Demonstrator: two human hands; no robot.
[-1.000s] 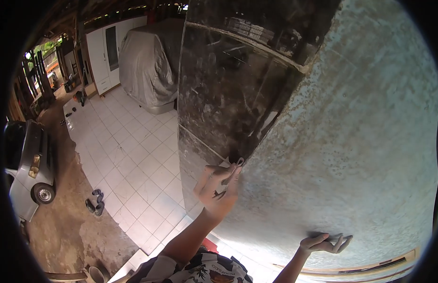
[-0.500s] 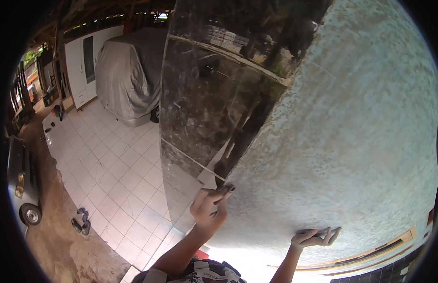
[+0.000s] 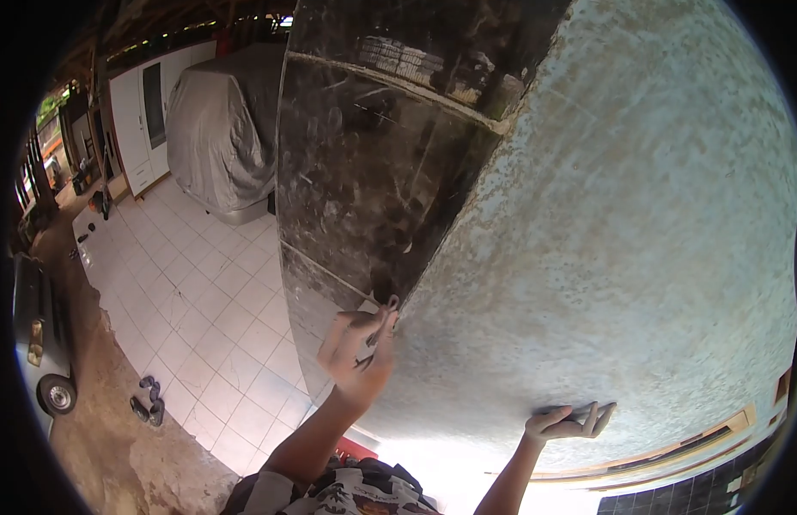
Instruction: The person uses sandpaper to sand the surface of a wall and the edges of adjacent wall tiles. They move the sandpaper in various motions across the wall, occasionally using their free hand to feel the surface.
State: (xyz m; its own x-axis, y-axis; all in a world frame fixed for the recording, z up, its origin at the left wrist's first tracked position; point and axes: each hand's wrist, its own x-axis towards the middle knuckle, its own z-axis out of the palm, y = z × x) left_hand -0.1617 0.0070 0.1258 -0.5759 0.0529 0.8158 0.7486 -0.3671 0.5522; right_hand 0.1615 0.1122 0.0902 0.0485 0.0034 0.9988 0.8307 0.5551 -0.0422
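Note:
My left hand (image 3: 357,348) is raised beside the seam where glossy dark tiles (image 3: 355,180) meet a rough grey plastered wall (image 3: 605,215). Its fingers are pinched together near a pale joint line between tiles; whatever lies between the fingertips is too small to make out. Dark smudges mark this hand. Farther right, my right hand (image 3: 572,423) rests against the lower part of the plaster, fingers stretched out and apart, holding nothing.
A covered vehicle (image 3: 216,137) and a white cabinet (image 3: 139,120) stand at the back left on a pale tiled floor (image 3: 201,326). Sandals (image 3: 148,403) lie by the floor's edge, near a parked car (image 3: 42,343). A wooden-framed opening (image 3: 673,451) is low at right.
My left hand has moved left and slightly up along the tile edge, its fingers still pinched. The right hand keeps its place on the plaster. The whole view has shifted a little.

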